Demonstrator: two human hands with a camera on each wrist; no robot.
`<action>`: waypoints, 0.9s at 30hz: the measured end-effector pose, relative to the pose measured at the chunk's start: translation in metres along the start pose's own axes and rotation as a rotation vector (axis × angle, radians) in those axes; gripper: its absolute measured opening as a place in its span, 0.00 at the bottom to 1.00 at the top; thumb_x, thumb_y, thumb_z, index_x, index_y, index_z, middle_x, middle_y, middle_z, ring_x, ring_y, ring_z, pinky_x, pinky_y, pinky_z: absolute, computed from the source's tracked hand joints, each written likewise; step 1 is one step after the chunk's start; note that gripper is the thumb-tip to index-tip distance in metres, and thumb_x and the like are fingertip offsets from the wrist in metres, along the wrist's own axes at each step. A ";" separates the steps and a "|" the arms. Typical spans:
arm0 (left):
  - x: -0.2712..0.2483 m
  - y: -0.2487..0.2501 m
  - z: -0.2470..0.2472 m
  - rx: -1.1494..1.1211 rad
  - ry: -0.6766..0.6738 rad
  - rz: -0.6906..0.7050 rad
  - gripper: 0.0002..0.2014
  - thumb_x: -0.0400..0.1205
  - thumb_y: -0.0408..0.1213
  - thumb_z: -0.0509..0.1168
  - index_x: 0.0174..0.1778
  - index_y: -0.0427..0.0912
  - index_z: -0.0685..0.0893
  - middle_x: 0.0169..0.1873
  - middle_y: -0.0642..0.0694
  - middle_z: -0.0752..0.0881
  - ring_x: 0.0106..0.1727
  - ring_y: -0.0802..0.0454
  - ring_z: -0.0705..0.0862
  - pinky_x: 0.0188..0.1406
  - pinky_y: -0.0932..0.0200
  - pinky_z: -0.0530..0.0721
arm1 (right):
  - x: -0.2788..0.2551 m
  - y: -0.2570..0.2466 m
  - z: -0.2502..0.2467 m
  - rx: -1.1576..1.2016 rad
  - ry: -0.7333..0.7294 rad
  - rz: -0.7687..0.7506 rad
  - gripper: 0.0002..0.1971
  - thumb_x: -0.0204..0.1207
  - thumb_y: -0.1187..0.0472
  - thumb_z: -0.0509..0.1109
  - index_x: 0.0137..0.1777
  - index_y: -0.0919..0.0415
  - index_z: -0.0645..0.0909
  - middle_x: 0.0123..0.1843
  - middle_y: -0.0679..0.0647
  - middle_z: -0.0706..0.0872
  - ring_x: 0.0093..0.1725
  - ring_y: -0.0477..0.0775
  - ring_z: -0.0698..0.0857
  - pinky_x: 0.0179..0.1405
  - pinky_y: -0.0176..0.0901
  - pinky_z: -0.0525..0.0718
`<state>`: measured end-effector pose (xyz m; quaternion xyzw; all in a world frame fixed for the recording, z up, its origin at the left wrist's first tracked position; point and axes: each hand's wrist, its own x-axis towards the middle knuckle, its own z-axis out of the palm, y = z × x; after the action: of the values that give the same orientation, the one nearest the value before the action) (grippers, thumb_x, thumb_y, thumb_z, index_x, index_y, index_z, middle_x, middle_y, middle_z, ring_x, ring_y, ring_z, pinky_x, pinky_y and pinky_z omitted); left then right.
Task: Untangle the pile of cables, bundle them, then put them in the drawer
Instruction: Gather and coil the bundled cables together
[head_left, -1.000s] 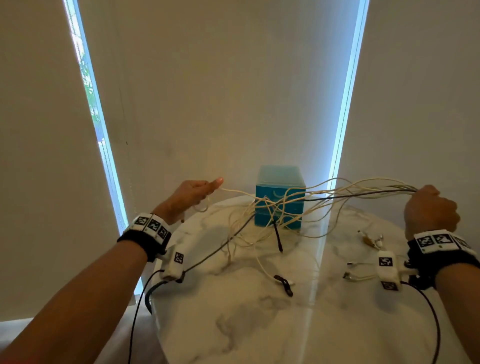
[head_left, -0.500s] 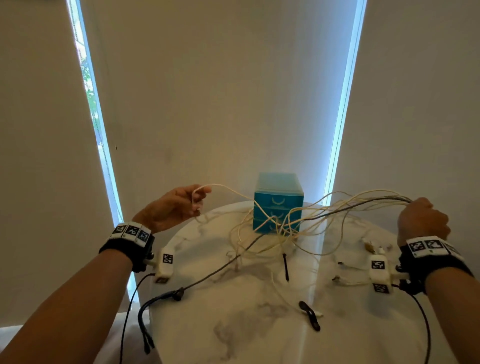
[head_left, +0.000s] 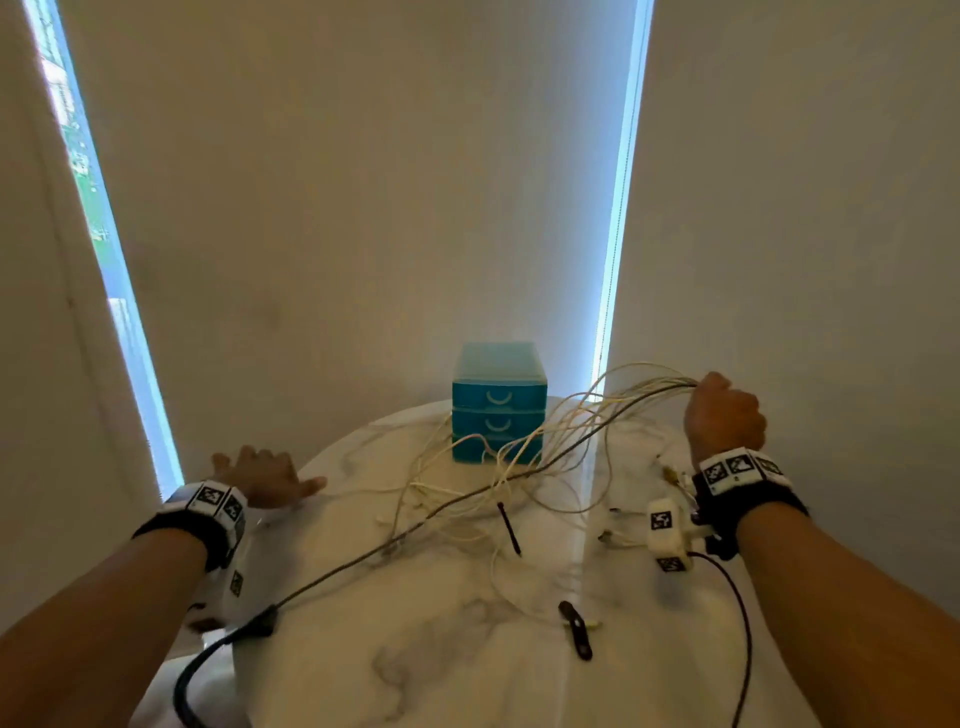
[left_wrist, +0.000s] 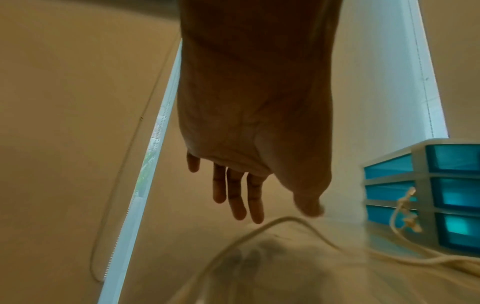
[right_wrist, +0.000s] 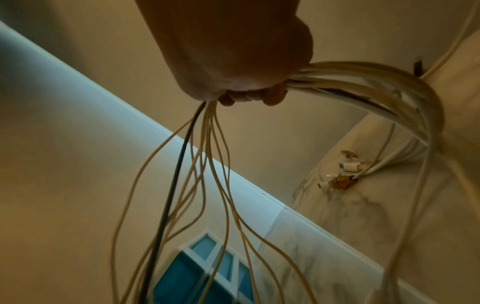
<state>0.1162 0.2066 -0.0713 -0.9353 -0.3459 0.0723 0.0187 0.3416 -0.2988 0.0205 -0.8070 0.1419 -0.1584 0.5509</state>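
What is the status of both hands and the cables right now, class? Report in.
Right hand grips the cables, raised. Left hand open, holding nothing. Drawer unit shut; loose cables hang across its front. Black ties lie unused on table.

Round white marble bench (head_left: 467, 675). On it: teal three-drawer unit (head_left: 498, 410) at the far edge, loose cream cables (head_left: 415, 488) sprawled in front (one dark cable (head_left: 363, 558) crossing them), two black ties (head_left: 575, 630), connector ends (head_left: 670, 475) at right.
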 end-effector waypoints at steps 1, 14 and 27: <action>0.001 0.009 -0.003 -0.016 0.003 0.027 0.37 0.83 0.79 0.55 0.78 0.57 0.78 0.84 0.44 0.75 0.87 0.39 0.66 0.83 0.34 0.62 | -0.002 -0.001 0.005 0.005 0.001 -0.023 0.32 0.95 0.47 0.50 0.77 0.77 0.77 0.77 0.78 0.80 0.75 0.78 0.80 0.75 0.64 0.76; -0.090 0.277 -0.131 -0.596 0.202 0.906 0.47 0.70 0.74 0.77 0.81 0.52 0.78 0.76 0.50 0.83 0.73 0.53 0.82 0.78 0.47 0.79 | -0.045 -0.039 0.034 -0.261 -0.271 -0.483 0.16 0.91 0.67 0.54 0.74 0.66 0.75 0.55 0.67 0.87 0.44 0.68 0.82 0.41 0.52 0.74; -0.069 0.170 -0.136 -0.801 -0.489 0.720 0.32 0.81 0.80 0.48 0.34 0.53 0.67 0.30 0.51 0.62 0.27 0.55 0.57 0.21 0.62 0.64 | -0.033 -0.045 0.022 -0.547 -0.248 -0.775 0.21 0.94 0.51 0.51 0.55 0.64 0.82 0.35 0.56 0.74 0.41 0.65 0.79 0.40 0.53 0.76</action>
<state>0.1938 0.0345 0.0574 -0.8841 -0.0011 0.1514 -0.4420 0.3236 -0.2508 0.0521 -0.9283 -0.1990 -0.2114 0.2322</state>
